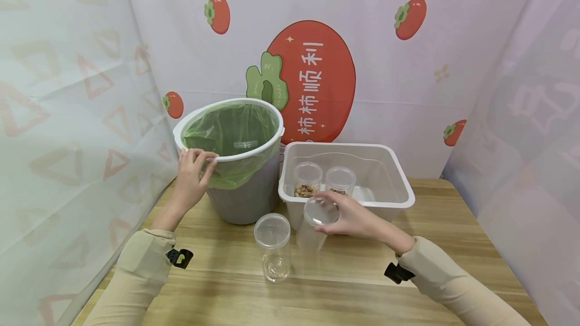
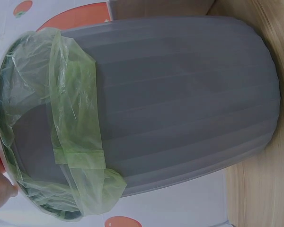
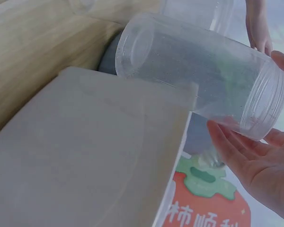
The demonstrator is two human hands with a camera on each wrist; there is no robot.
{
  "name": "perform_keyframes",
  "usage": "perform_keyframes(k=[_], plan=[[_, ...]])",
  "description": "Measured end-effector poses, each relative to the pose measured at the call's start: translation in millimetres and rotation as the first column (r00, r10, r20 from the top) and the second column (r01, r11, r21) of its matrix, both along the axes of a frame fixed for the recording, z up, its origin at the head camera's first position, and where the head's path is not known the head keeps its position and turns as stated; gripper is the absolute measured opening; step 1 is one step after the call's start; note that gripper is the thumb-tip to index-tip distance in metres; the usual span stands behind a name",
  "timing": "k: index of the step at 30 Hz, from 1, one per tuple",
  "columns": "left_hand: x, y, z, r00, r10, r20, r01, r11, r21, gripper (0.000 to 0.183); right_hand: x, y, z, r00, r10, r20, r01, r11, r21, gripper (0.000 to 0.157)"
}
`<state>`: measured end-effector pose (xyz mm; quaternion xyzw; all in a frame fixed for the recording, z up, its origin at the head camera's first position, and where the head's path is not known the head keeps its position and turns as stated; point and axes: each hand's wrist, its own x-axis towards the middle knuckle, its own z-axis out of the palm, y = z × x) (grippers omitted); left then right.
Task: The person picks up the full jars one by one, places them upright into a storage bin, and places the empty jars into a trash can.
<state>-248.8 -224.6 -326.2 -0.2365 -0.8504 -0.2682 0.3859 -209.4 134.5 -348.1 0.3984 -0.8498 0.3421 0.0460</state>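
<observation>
My left hand point(image 1: 192, 177) pinches the white rim of a grey trash bin point(image 1: 244, 192), which has a green bag point(image 1: 231, 177) folded over its edge. In the left wrist view, fingertips and thumb point(image 2: 2, 189) show at that rim. Near its top, a clear plastic jar point(image 1: 310, 230) is gripped between the thumb and fingers of my right hand point(image 1: 349, 215), beside the front of a white basin point(image 1: 346, 147). The right wrist view shows that jar point(image 3: 199, 71) with nothing inside. Another clear jar point(image 1: 274, 245) stands upright on the table to its left.
Inside the basin stand two clear jars, one with nuts point(image 1: 306, 190) at its bottom and a second jar point(image 1: 341, 177) partly hidden by my right hand. A clear ridged piece point(image 1: 245, 144) lies within the bin. Behind hangs a printed cloth point(image 1: 376, 74).
</observation>
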Motion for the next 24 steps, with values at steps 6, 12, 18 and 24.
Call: perform_keyframes(k=[6, 12, 18, 24], plan=[[0.9, 0, -0.3, 1.000, 0.001, 0.007, -0.001, 1.000, 0.003, 0.010, -0.8, 3, 11.5, 0.999, -0.031, -0.012, 0.031, 0.999, -0.025, 0.062], [1.1, 0, 0.5, 1.000, 0.002, 0.000, -0.002, 1.000, 0.001, 0.011, -2.4, 6, 21.9, 0.996, -0.063, -0.060, 0.061, 0.998, -0.032, 0.061], [1.4, 0, 0.6, 1.000, 0.004, 0.009, -0.004, 1.000, -0.002, 0.010, -2.5, 6, 30.9, 0.996, -0.056, -0.068, 0.049, 0.994, -0.095, 0.061], [1.7, 0, 1.0, 1.000, 0.009, 0.018, -0.009, 1.000, -0.002, 0.011, -4.1, 4, 41.4, 0.995, -0.049, -0.087, 0.038, 0.991, -0.126, 0.062]])
